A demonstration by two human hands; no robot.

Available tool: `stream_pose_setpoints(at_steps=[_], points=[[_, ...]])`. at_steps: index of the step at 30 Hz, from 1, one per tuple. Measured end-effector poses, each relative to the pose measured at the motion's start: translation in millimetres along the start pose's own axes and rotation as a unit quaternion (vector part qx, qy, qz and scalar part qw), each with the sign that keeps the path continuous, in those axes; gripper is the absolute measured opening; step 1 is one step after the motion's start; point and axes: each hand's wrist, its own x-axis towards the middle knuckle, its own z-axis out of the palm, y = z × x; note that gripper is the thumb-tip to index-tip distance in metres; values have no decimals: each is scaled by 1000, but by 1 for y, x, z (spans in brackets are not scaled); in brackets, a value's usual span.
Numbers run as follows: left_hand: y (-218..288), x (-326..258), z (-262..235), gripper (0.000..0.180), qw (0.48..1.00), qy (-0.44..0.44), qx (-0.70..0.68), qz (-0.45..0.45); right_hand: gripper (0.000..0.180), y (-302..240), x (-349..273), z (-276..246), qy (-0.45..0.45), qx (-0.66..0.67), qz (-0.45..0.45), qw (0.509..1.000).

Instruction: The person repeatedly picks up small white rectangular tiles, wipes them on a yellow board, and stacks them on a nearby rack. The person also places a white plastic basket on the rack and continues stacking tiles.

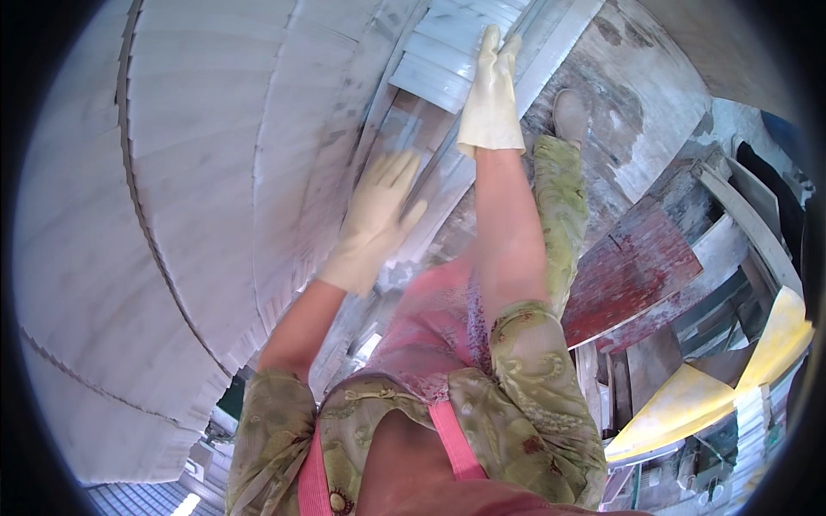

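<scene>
Nearest us, our gloved left hand (376, 222) lies open and flat, fingers spread, on the narrow marble strips (430, 163), gripping nothing. Left of the strips are stacked white slabs (172, 172); right, a red board (632, 267). Farther up, our right hand (492, 95) presses flat on the strip bundle (447, 52).
</scene>
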Motion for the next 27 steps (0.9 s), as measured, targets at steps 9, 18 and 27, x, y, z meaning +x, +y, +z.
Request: stream_pose_setpoints(at_steps=[9,18,27], points=[[-34,-39,50,45,844,1,-435,-315,59,-8,10,-48,-96,24,46,994],[-25,-6,18,45,815,-24,-470,-339,77,11,35,-19,-56,80,117,988],[-37,37,39,59,432,112,-826,-344,54,-45,23,-51,4,-112,-175,978]])
